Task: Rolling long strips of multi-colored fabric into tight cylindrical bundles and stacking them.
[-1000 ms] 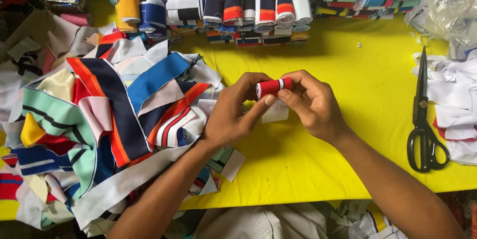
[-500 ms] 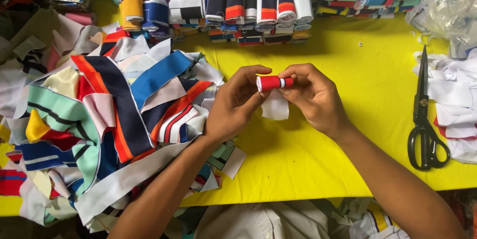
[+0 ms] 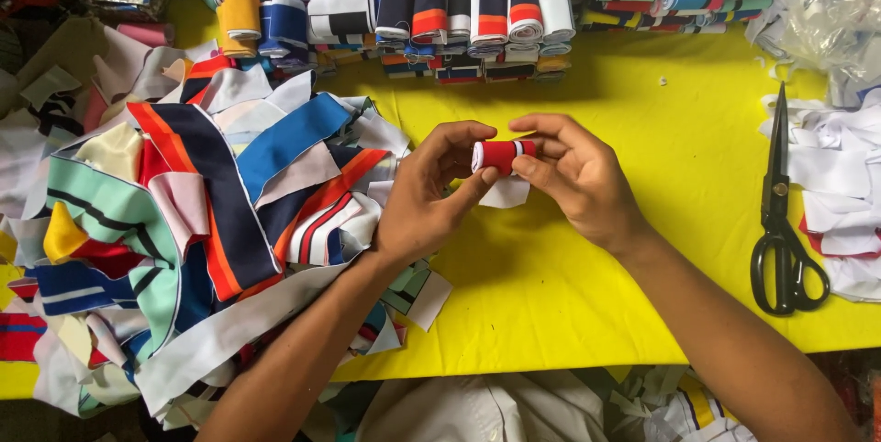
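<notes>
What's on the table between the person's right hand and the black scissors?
Nothing: the head view shows only bare yellow table between the right hand and the scissors.

Red fabric roll (image 3: 500, 155) between both hands (image 3: 431, 199) (image 3: 578, 180)

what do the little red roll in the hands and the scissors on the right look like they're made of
The red roll, held by the left hand and right hand: probably soft knit fabric, matte, wound in layers with a white stripe at one end. The scissors: dark, apparently metal blades; the black handle loops may be coated or plastic, I can't tell.
</notes>
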